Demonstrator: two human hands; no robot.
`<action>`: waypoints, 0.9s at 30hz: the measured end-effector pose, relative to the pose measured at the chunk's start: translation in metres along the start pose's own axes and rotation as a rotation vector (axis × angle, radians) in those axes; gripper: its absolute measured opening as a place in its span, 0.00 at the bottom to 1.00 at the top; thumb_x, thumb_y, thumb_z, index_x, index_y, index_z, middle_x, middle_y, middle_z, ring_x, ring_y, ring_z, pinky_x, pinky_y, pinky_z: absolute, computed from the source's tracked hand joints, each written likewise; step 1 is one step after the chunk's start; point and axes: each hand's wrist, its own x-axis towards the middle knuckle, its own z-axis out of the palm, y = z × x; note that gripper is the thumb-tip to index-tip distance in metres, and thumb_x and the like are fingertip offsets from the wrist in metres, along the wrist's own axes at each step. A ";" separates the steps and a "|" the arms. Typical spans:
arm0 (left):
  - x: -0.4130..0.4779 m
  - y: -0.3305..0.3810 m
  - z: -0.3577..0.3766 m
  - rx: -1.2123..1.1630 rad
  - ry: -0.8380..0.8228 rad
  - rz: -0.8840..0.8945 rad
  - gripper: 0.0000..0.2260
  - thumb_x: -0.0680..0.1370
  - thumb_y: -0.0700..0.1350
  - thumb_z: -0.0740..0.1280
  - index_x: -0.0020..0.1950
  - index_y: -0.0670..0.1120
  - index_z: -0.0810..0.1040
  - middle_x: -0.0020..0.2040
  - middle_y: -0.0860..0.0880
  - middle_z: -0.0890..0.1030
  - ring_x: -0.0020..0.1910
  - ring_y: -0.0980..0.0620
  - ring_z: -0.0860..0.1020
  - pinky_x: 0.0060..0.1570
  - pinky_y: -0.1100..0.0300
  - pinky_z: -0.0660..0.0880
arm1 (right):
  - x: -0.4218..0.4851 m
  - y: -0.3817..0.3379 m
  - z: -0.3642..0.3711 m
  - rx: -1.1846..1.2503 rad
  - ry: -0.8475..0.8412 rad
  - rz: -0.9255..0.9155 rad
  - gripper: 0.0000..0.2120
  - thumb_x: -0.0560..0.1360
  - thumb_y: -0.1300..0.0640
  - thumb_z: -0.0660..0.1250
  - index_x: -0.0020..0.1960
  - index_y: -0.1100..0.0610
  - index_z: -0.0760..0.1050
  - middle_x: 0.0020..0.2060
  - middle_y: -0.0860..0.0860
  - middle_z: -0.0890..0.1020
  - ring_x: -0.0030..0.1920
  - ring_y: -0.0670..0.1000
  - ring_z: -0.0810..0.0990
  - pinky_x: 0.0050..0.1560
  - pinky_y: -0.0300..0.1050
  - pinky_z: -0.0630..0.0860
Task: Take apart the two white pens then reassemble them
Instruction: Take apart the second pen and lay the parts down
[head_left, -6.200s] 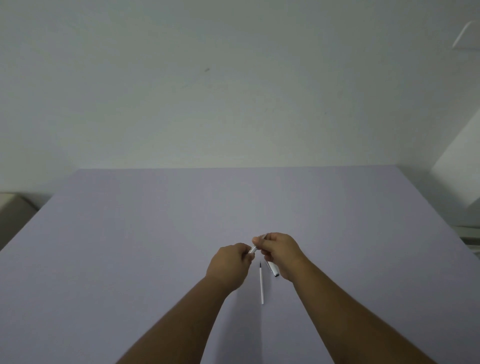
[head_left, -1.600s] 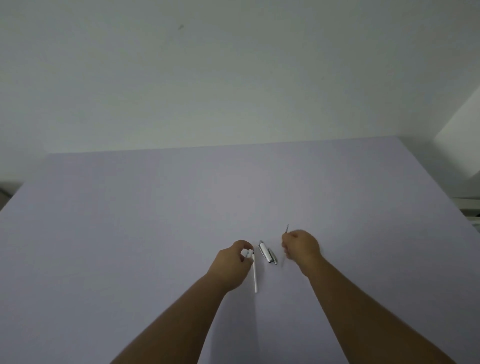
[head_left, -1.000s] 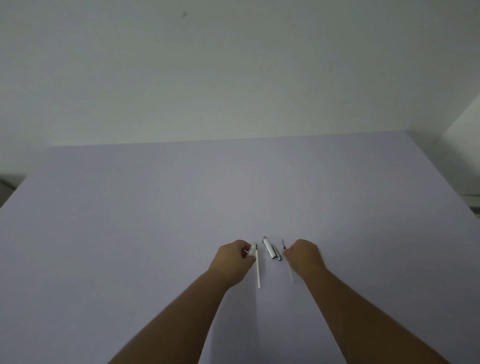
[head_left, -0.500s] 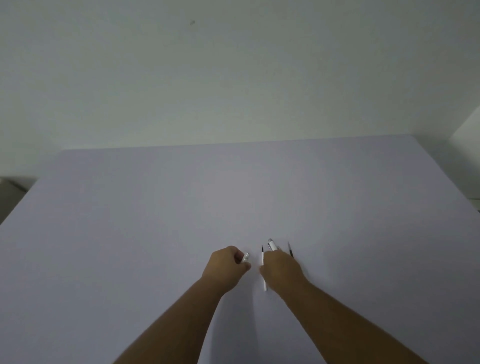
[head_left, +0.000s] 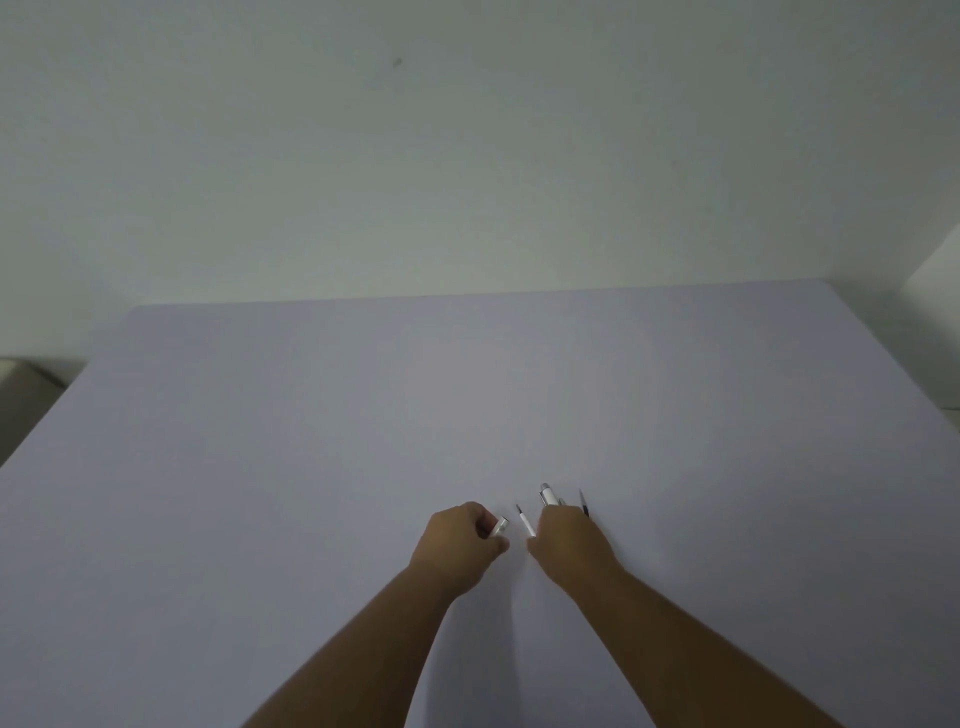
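Fingers of the left hand (head_left: 460, 540) pinch a short white pen piece (head_left: 501, 526). Right hand (head_left: 566, 540) rests curled over pen parts on the bench (head_left: 311, 467); its grip cannot be told. A thin refill (head_left: 525, 521) lies between the hands.

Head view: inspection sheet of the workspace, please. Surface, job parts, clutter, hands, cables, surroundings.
Surface: pale lilac table, plain, mostly bare.
Job's things: pen barrel piece, thin white refill and dark-tipped refill on the table near the right hand; short white pen piece in the left hand.
Clutter: nothing seen.
Hands: left hand closed on the short piece; right hand over the parts, grip hidden.
Cables: nothing seen.
Surroundings: plain pale wall; grey object at left edge, unclear.
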 end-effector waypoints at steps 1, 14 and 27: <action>0.000 0.000 0.000 0.000 -0.001 0.002 0.06 0.72 0.48 0.70 0.38 0.53 0.73 0.35 0.56 0.75 0.33 0.59 0.73 0.32 0.66 0.68 | -0.002 0.000 0.003 -0.036 0.010 -0.023 0.12 0.75 0.57 0.62 0.56 0.59 0.76 0.53 0.55 0.81 0.54 0.54 0.80 0.48 0.44 0.76; 0.001 0.000 0.000 0.031 0.003 -0.005 0.06 0.71 0.47 0.71 0.38 0.53 0.75 0.34 0.56 0.76 0.32 0.58 0.73 0.30 0.65 0.69 | -0.008 -0.013 -0.034 1.016 0.096 0.195 0.06 0.72 0.60 0.64 0.37 0.57 0.76 0.33 0.51 0.82 0.29 0.46 0.77 0.30 0.37 0.74; -0.004 0.017 0.001 -0.054 0.035 0.052 0.04 0.72 0.47 0.71 0.42 0.48 0.79 0.39 0.52 0.80 0.31 0.57 0.74 0.30 0.65 0.70 | -0.016 -0.009 -0.054 1.097 -0.041 0.147 0.06 0.73 0.54 0.67 0.39 0.54 0.78 0.35 0.49 0.79 0.32 0.48 0.72 0.34 0.42 0.71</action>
